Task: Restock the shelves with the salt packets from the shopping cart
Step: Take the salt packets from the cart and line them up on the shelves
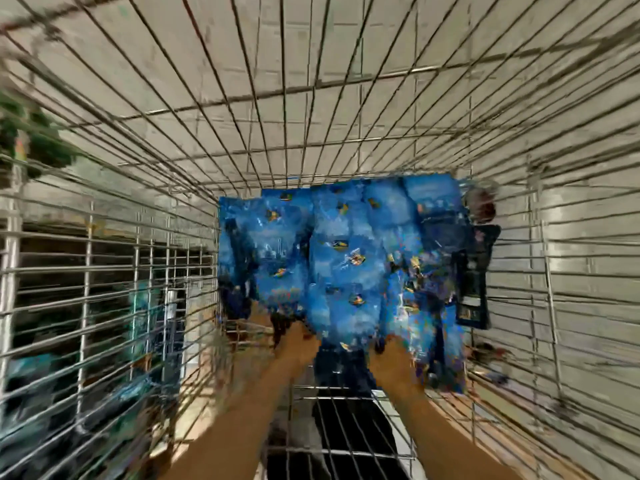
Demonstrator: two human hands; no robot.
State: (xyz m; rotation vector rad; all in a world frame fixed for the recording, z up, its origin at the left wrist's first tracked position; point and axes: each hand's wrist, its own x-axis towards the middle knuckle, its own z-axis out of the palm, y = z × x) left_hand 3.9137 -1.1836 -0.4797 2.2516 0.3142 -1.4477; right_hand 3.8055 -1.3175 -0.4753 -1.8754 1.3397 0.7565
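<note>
Head view, badly blurred: blue salt packets (346, 258) lie heaped at the far end inside the wire cart (311, 133). Left hand (294, 344) and right hand (398, 362) both reach into the near edge of the heap; whether their fingers grip any packet cannot be told. Tiled floor (346, 46) shows through the wires.

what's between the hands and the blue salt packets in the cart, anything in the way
Nothing visible. Both hands are already inside the wire cart, at the near edge of the blue salt packets: the left hand and the right hand both meet the pile. The picture is too blurred to tell whether either has a grip.
</note>
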